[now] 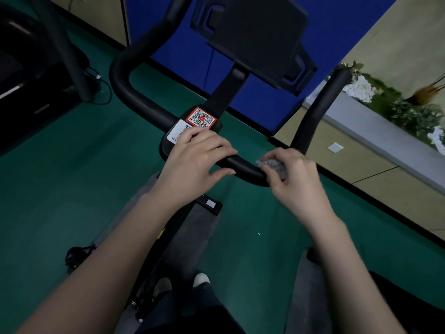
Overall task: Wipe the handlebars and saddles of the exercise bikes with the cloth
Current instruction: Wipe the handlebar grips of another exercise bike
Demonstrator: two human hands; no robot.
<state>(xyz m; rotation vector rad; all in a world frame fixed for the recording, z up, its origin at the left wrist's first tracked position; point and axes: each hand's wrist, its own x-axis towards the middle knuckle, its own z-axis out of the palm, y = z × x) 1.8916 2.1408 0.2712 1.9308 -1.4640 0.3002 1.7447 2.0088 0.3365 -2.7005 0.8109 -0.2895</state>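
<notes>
A black exercise bike handlebar loops up on the left, and its right arm rises at the right. A red QR sticker sits on the centre clamp. My left hand rests on the bar just right of the clamp, fingers laid over it and thumb underneath. My right hand grips a bunched grey cloth and presses it against the lower right bend of the bar. The bike's black tablet holder stands above. No saddle is in view.
Green floor lies all around. A dark machine with cables stands at the left. A blue wall panel is behind the bike. A grey ledge with plants runs along the right. My legs and feet straddle the bike frame below.
</notes>
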